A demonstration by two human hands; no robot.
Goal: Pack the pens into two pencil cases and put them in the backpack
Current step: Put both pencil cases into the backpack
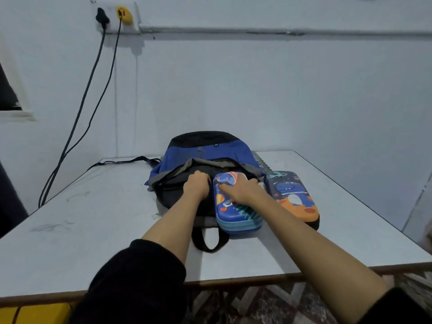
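A blue and black backpack lies on the white table, its mouth open toward me. My left hand grips the near edge of the backpack's opening, fingers curled over the fabric. My right hand lies on top of a light blue pencil case with a space print, fingers wrapped over its far end at the backpack's mouth. A second, dark blue pencil case with an orange planet lies just right of it, shut. No pens are visible.
The backpack's black carry loop hangs toward the table's front edge. A black strap trails left across the table. Two cables hang from wall sockets at the back left. A yellow object sits below the table's front edge.
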